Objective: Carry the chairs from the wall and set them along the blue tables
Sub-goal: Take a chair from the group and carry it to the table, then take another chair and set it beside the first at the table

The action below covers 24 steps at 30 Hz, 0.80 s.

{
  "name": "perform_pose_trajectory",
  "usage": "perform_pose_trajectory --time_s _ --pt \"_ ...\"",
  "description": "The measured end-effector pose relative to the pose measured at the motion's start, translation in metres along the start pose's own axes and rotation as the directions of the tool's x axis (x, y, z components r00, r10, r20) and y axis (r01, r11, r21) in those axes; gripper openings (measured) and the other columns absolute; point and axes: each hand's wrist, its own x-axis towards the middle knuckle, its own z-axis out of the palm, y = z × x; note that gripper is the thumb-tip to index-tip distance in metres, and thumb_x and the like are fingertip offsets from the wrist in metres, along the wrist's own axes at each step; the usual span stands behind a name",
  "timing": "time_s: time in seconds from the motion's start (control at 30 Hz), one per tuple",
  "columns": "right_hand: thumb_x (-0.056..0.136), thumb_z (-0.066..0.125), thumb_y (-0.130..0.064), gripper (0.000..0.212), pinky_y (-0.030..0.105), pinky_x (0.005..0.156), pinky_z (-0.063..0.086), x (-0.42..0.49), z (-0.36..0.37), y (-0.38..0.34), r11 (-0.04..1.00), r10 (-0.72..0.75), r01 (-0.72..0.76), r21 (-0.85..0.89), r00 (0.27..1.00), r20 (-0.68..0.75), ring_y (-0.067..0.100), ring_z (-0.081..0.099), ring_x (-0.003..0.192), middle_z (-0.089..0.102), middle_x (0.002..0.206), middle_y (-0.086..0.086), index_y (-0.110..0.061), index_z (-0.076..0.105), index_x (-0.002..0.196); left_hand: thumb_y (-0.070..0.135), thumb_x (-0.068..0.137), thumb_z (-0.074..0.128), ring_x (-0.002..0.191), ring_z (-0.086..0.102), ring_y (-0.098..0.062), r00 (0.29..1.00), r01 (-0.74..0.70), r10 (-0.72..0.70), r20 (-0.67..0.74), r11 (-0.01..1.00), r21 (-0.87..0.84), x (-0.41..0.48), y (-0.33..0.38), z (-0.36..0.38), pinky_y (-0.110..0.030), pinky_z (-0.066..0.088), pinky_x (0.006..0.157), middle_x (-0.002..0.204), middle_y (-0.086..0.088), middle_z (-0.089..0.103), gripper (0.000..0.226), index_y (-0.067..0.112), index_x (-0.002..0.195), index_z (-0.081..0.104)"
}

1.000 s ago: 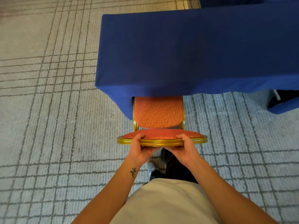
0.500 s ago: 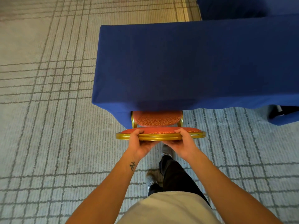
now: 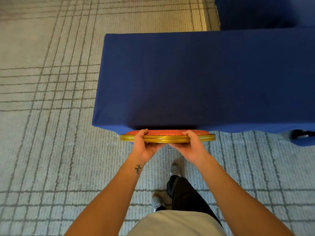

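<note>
Both hands, left (image 3: 144, 147) and right (image 3: 192, 147), gripped the chair (image 3: 167, 138) backrest's gold top rail; the blue table (image 3: 196, 79) hid its seat

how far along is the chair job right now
Done: this chair is at the blue table, its seat hidden under it. In hand: the left hand and right hand grip its gold backrest rim, so it isn't released. Left: no other chair shows along this table or the second table, so likely more trips.
</note>
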Motion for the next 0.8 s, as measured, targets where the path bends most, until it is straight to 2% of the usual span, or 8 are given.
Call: perform_pose_trajectory --time_s 0.13,0.23,0.3,0.43,0.5,0.57,0.7,0.8 --pt "0.084 0.062 -0.002 0.045 0.056 0.082 0.061 0.011 0.013 -0.014 1.0 -0.001 0.001 0.005 1.0 -0.009 0.04 0.072 0.106 0.071 0.119 0.024 -0.008 0.06 0.129 0.026 0.1 0.055 0.118 0.063 -0.047 1.0 -0.006 0.005 -0.012 1.0 -0.018 0.013 0.01 0.014 -0.068 0.056 0.087 0.118 -0.029 0.071 0.036 -0.001 0.124 0.06" --pt "0.084 0.063 -0.003 0.046 0.056 0.086 0.06 0.011 0.012 -0.015 1.0 -0.001 0.001 -0.003 1.0 0.006 0.039 0.074 0.102 0.074 0.115 0.022 -0.01 0.059 0.13 0.029 0.1 0.056 0.116 0.065 -0.045 0.999 -0.013 0.013 -0.034 1.0 -0.009 0.016 0.01 0.015 -0.067 0.058 0.085 0.117 -0.028 0.072 0.037 0.002 0.125 0.061" --pt "0.086 0.064 -0.006 0.045 0.054 0.088 0.06 0.009 0.012 -0.013 1.0 0.003 -0.003 -0.017 1.0 0.026 0.037 0.074 0.104 0.074 0.116 0.02 -0.011 0.059 0.131 0.035 0.101 0.058 0.115 0.068 -0.044 0.999 -0.025 0.026 -0.039 1.0 0.013 0.013 0.008 0.013 -0.067 0.057 0.089 0.117 -0.026 0.073 0.042 0.003 0.128 0.061" --pt "0.092 0.067 -0.023 0.041 0.048 0.084 0.062 0.003 0.016 -0.004 0.998 -0.004 0.003 -0.055 1.0 -0.026 0.034 0.074 0.106 0.073 0.122 0.018 -0.011 0.062 0.131 0.057 0.096 0.062 0.114 0.07 -0.042 0.998 -0.028 0.032 -0.055 0.996 0.082 0.004 0.003 0.007 -0.06 0.054 0.1 0.125 -0.023 0.071 0.061 0.008 0.132 0.06" --pt "0.093 0.07 -0.037 0.045 0.048 0.088 0.061 -0.001 0.017 0.003 0.998 0.002 -0.005 -0.07 0.999 -0.048 0.035 0.072 0.108 0.072 0.122 0.018 -0.014 0.061 0.131 0.064 0.093 0.061 0.119 0.068 -0.039 0.996 -0.045 0.055 -0.073 0.99 0.134 -0.005 0.0 0.001 -0.057 0.051 0.106 0.13 -0.02 0.069 0.068 0.01 0.134 0.059" --pt "0.094 0.069 -0.047 0.049 0.048 0.095 0.058 -0.008 0.02 0.01 0.99 0.026 -0.027 -0.14 1.0 -0.009 0.035 0.072 0.111 0.073 0.12 0.018 -0.015 0.062 0.131 0.066 0.093 0.059 0.118 0.069 -0.034 0.994 -0.066 0.08 -0.079 0.985 0.162 -0.015 -0.002 -0.005 -0.052 0.053 0.104 0.131 -0.018 0.068 0.071 0.008 0.135 0.059" --pt "0.095 0.062 -0.056 0.058 0.041 0.093 0.057 -0.025 0.042 0.043 0.931 0.128 -0.085 -0.356 0.987 0.099 0.029 0.072 0.111 0.074 0.122 0.016 -0.008 0.063 0.126 0.063 0.098 0.052 0.116 0.069 -0.024 0.982 -0.14 0.155 -0.106 0.98 0.141 -0.044 0.004 -0.033 -0.039 0.056 0.083 0.13 -0.011 0.071 0.066 0.008 0.133 0.062" --pt "0.099 0.053 -0.056 0.058 0.038 0.095 0.056 -0.035 0.061 0.067 0.853 0.211 -0.102 -0.511 0.964 0.16 0.025 0.07 0.116 0.072 0.127 0.012 -0.007 0.063 0.128 0.055 0.102 0.05 0.123 0.066 -0.025 0.965 -0.213 0.219 -0.144 0.975 0.057 -0.069 0.017 -0.065 -0.039 0.054 0.087 0.132 -0.011 0.07 0.055 0.009 0.129 0.063"
